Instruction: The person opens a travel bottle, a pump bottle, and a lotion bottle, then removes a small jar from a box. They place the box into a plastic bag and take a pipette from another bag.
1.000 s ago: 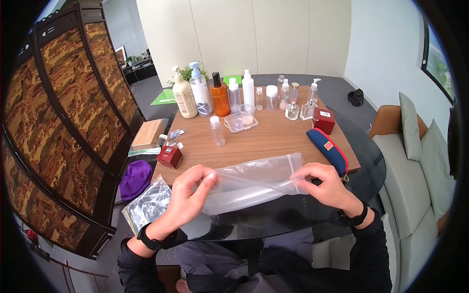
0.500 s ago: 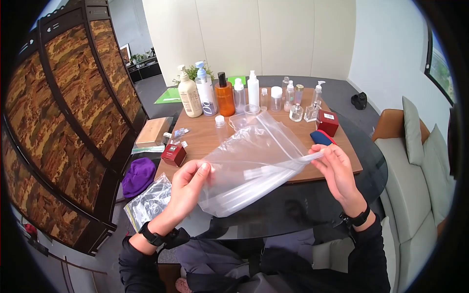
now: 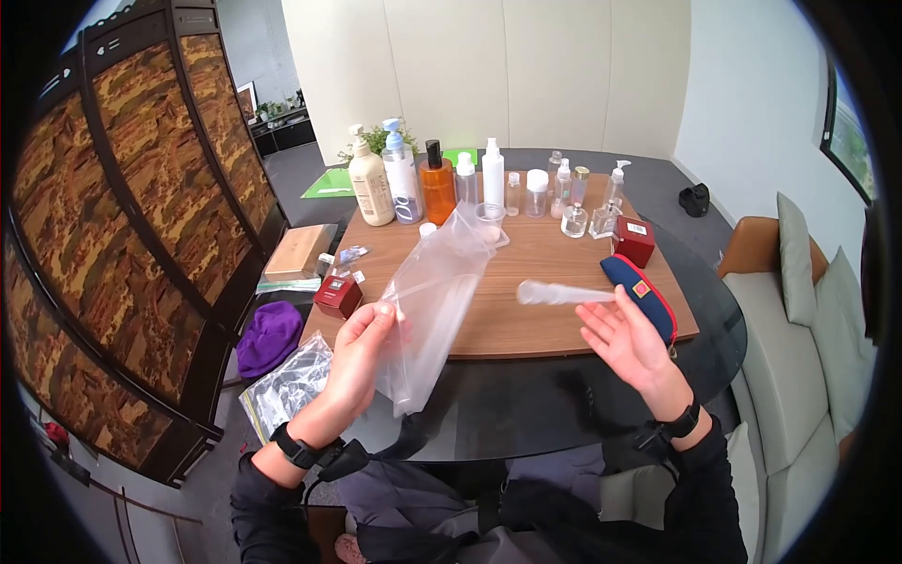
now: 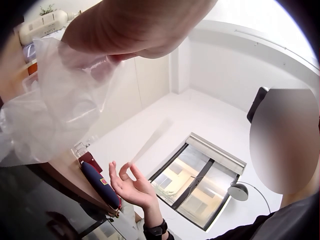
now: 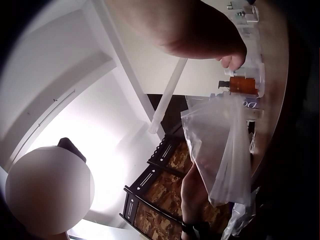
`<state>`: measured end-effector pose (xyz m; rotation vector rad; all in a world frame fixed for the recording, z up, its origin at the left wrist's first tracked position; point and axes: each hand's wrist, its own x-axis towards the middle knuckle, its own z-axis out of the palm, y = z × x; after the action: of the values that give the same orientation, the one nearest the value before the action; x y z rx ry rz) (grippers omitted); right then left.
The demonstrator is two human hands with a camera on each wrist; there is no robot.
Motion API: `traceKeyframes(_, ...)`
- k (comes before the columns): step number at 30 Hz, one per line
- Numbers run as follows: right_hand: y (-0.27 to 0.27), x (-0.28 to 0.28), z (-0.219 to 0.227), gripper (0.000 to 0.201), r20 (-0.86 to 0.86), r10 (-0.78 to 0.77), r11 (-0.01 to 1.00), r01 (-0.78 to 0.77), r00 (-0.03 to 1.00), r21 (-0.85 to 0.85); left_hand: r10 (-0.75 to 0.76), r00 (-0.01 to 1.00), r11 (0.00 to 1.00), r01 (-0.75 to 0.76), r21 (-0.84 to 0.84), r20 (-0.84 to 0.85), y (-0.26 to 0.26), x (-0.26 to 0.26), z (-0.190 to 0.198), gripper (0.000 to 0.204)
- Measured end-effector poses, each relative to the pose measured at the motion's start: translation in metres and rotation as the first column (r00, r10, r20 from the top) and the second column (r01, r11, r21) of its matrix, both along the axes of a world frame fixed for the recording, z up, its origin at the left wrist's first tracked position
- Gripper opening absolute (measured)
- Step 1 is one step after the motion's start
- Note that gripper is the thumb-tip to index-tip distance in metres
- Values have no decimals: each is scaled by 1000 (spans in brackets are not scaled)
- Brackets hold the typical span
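Observation:
My left hand (image 3: 355, 355) pinches a clear plastic zip bag (image 3: 427, 305) by one edge, over the table's near left part. The bag hangs limp and tilted, overlapping a small clear bottle in the head view. My right hand (image 3: 631, 346) is raised palm up, near a navy pencil case (image 3: 642, 293) with red trim. Between its thumb and fingertips it pinches a slim translucent tube-shaped piece (image 3: 564, 294), its wider end pointing left, apart from the bag. In the right wrist view the tube (image 5: 169, 95) looks long and straight.
Pump bottles (image 3: 399, 183), an amber bottle (image 3: 437, 193) and several small clear bottles line the back of the wooden board (image 3: 526, 329). Red boxes (image 3: 338, 294) sit at both sides. A purple cloth item (image 3: 270, 338) and another clear bag (image 3: 287, 383) lie at left.
The tube-shaped piece, earlier against the bag, is now apart from it in my right hand. The bag has swung left and collapsed, hanging from my left hand alone.

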<state>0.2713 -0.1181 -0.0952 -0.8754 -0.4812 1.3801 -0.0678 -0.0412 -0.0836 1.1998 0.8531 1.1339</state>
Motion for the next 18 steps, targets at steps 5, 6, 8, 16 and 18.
traceKeyframes(5,12,-17,-18,31,38,157,988,-156,987,-7,-66,992,993,76,-94,108,-8,16,11,19)
traceKeyframes(6,15,-20,-22,30,42,191,982,-191,981,-9,-89,988,988,103,-112,126,-8,19,10,19)
traceKeyframes(8,17,-30,-25,31,50,249,968,-248,967,-29,-130,977,977,154,-146,167,-7,27,3,19)
traceKeyframes(16,16,-51,-24,32,-11,438,895,-437,899,-93,-319,909,867,394,-305,269,-18,38,16,38)
traceKeyframes(18,16,-46,-29,31,4,435,893,-431,900,-133,-309,918,859,381,-340,249,-17,34,8,39)
